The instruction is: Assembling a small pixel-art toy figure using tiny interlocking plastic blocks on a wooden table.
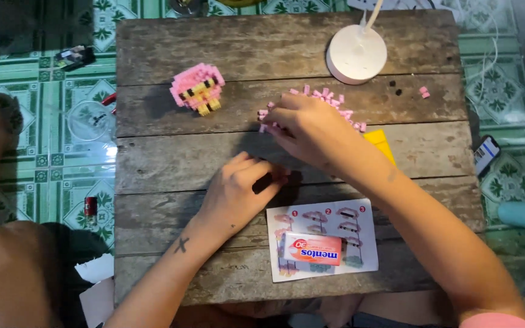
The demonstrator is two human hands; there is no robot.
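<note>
While the right hand (pixel 308 124) is spread over the pile of loose pink bricks (pixel 329 100), fingers curled down as if picking, whether a brick is actually pinched can't be told from here. A small dark part (pixel 274 180) is held pinched in the left hand (pixel 238 188), just below and left of that pile. One little pink and yellow figure (pixel 198 88) is already finished, parked well off to the upper left of both hands. The instruction sheet (pixel 360 234) is laid just below the left hand, weighed down by a candy pack (pixel 311 249). Judging by the heap of bricks not yet used, the second build looks barely started. A white lamp base (pixel 356 54) is sat beyond the pile.
</note>
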